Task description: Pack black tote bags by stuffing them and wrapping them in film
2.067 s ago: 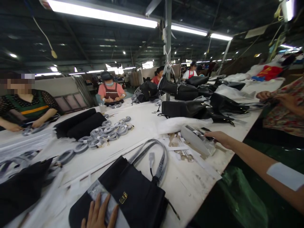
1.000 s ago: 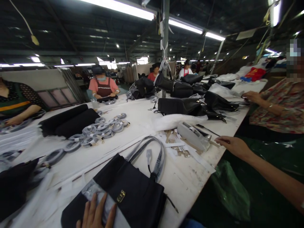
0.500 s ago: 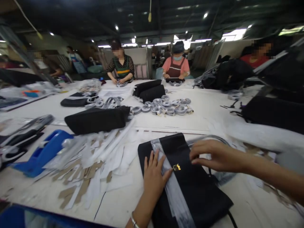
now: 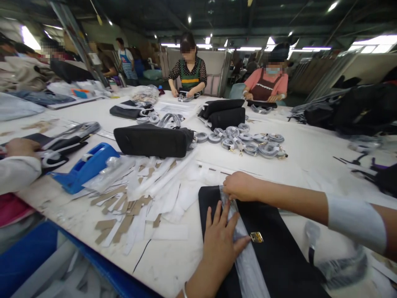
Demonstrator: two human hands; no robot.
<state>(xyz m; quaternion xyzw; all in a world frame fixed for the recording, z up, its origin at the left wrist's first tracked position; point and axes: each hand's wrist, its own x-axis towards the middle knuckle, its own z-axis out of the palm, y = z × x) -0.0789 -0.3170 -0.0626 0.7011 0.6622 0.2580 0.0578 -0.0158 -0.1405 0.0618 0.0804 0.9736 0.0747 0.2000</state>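
Black flat leather handbag (image 4: 285,256) lies on the white tabletop (image 4: 173,256), its clear plastic strip (image 4: 249,265) running lengthwise away from the person: left hand (image 4: 221,240) nearer, pressing it open-palmed with fingers spread, right hand (image 4: 240,186) curled over the far end, grip unclear.

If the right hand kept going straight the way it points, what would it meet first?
Probably the loose white paper strips lying just past the top edge of the black bag. The right hand points leftward, low over that edge. Depth is unclear.
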